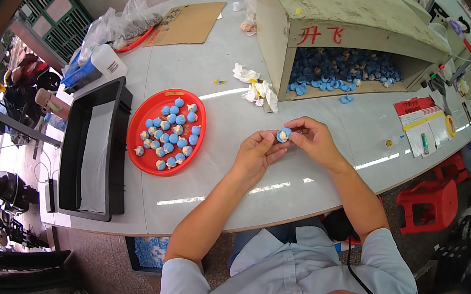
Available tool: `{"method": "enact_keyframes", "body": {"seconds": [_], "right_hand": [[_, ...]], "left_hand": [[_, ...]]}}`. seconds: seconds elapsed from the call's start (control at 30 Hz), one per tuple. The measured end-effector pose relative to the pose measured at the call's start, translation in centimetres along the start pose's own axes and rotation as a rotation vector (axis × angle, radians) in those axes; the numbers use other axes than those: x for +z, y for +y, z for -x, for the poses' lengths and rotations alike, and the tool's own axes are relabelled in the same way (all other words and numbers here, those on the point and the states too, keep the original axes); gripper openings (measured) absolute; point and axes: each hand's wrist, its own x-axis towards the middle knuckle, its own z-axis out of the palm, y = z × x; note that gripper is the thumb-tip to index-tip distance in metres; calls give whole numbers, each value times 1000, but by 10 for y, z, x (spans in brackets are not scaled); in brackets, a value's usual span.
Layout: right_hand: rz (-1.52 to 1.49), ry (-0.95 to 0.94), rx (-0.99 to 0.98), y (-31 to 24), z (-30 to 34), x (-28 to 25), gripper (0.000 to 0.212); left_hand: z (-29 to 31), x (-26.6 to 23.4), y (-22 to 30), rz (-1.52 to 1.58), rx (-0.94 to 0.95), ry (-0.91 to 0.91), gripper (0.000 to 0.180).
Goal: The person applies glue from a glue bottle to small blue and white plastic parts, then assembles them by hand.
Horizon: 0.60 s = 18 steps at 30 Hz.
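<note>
Between the fingertips of both hands is a small round blue-and-cream piece, held above the middle of the table. My left hand pinches it from the left, thumb and forefinger at its edge. From the other side, my right hand grips it with thumb and fingers. Left of my hands lies a round red tray with several similar blue-and-cream balls in it. What the piece is exactly is too small to tell.
A long black tray stands at the left, a beige open-fronted box full of blue pieces at the right. Crumpled tissue lies between. Cardboard is farther back; papers and a red stool are right.
</note>
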Motion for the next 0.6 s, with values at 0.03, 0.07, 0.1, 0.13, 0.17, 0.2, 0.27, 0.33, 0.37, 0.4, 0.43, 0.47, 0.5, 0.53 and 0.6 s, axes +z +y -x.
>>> {"method": "enact_keyframes", "body": {"seconds": [0.03,0.07,0.1,0.13,0.17,0.2,0.27,0.33,0.37,0.4,0.43,0.47,0.5,0.53,0.6], "right_hand": [[0,3,2,-1,1,-1,22],[14,-6,2,-2,2,-1,21],[28,-16,2,-3,2,-1,21],[29,-12,6,-2,2,-2,21],[115,-9,-53,-1,2,-2,21],[201,-6,-111,-1,2,-2,20],[229,-16,-121,-6,2,-1,20],[260,-29,-128,-11,1,1,19],[299,-27,-142,-14,2,2,18],[337,-27,-156,-16,2,2,17],[337,-28,-152,-16,2,2,17],[351,-32,-157,-15,2,1,17],[365,-35,-162,-15,2,0,17],[365,-36,-158,-15,3,0,17],[365,-43,-163,-14,3,-1,17]], "left_hand": [[-1,-1,-2,-13,22,-21,24],[-2,-3,-4,-13,17,-23,24],[-3,-4,-6,-20,15,-27,24],[-4,-4,-8,-26,14,-32,24],[-4,-4,-8,-28,11,-30,24],[-3,-3,-8,-36,7,-24,24],[-4,-4,-9,-39,0,-19,25],[-4,-6,-10,-63,14,-17,25],[-4,-6,-10,-59,11,-16,25],[-4,-6,-10,-66,12,-19,23],[-4,-6,-10,-73,13,-21,22],[-4,-6,-10,-69,11,-19,22],[-4,-6,-11,-72,18,-24,22],[-4,-5,-11,-75,26,-28,21],[-3,-4,-11,-76,29,-28,22]]}}
